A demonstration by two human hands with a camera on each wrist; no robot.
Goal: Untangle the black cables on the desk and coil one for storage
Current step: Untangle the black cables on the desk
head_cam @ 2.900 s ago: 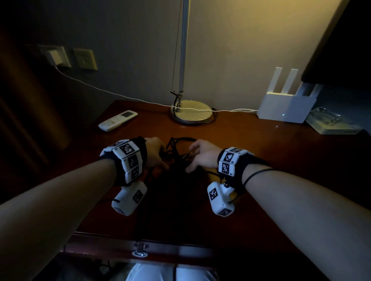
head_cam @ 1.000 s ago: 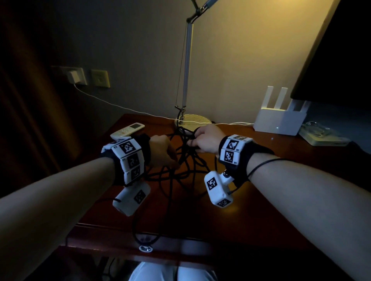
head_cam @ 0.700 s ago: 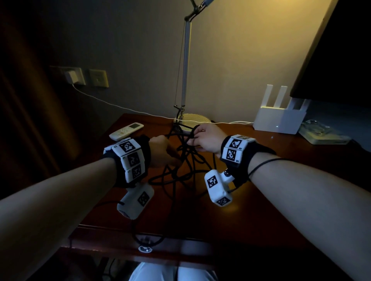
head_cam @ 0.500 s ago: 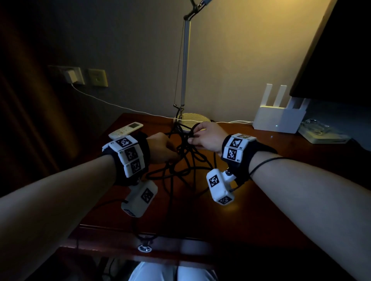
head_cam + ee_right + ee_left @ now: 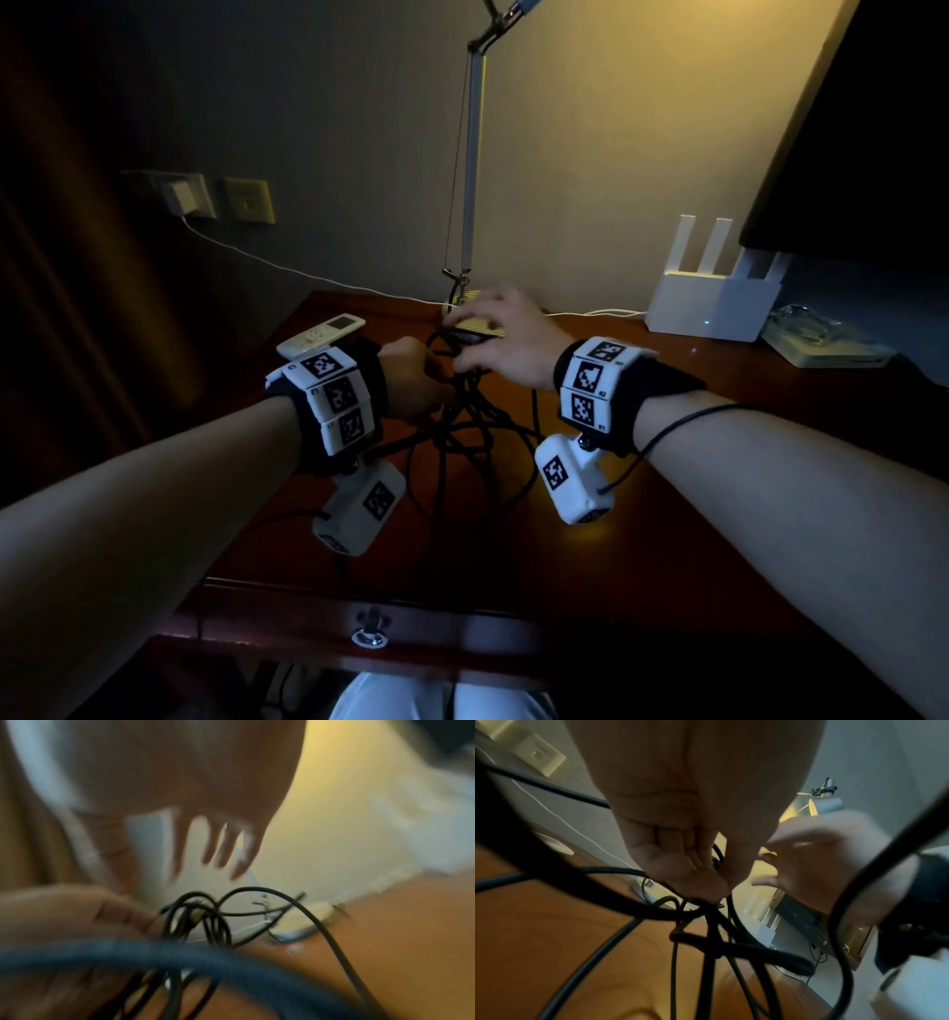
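A tangle of black cables (image 5: 464, 421) hangs above the dark wooden desk (image 5: 667, 514), with loops trailing to the front edge. My left hand (image 5: 421, 383) grips the top of the bundle in a fist; in the left wrist view its curled fingers (image 5: 693, 866) close over the strands (image 5: 713, 939). My right hand (image 5: 493, 334) hovers just beyond and above the tangle, in front of the lamp base. Its fingers (image 5: 213, 845) are spread and straight and hold nothing, with cable loops (image 5: 195, 914) below them.
A desk lamp pole (image 5: 470, 205) rises from a round base behind my right hand. A white remote (image 5: 321, 336) lies at back left, a white router (image 5: 714, 303) and a tray (image 5: 827, 344) at back right. A white cord (image 5: 308, 272) runs from the wall charger (image 5: 179, 198).
Both hands raised the tangle off the desk. In the last half second my right hand let go of the strands, spread its fingers and moved forward toward the lamp base. My left hand keeps its grip.
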